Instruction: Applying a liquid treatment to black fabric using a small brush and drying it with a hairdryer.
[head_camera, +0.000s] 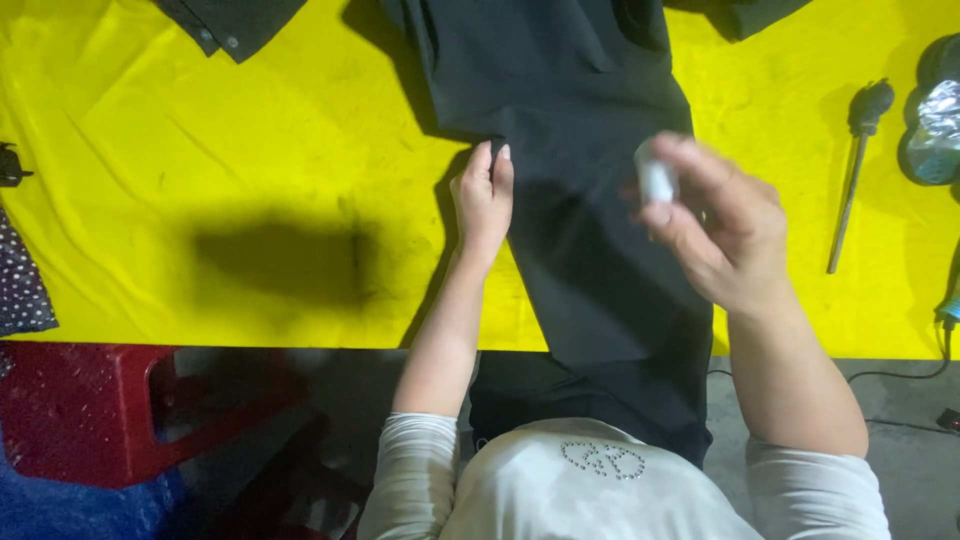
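— Left hand (484, 200): how is it placed?

— It is laid along the left edge of the dark garment (590, 200), fingers straight and closed together, the cloth pressed flat rather than gripped. Whether the edge is pinched under the fingertips cannot be told.

— And the right hand (722, 232)?

— It is raised above the garment, blurred, with the fingers curled about a small white object (655, 182). That object is held between thumb and fingers; its kind cannot be made out.

— Where is the garment itself?

— It is spread down the middle of the yellow cloth-covered table (250, 130), its lower end hanging over the near edge toward the person's lap.

— What could be spoiled from here?

— As a judgement only: the hanging end may drag the cloth off line if the left hand's pressure is eased, and a mark or stroke could then be put in the wrong place. The long-handled tool (855, 170) lies well apart on the right, near a silvery roll (938, 125); it could be knocked by a wide sweep of the right arm.
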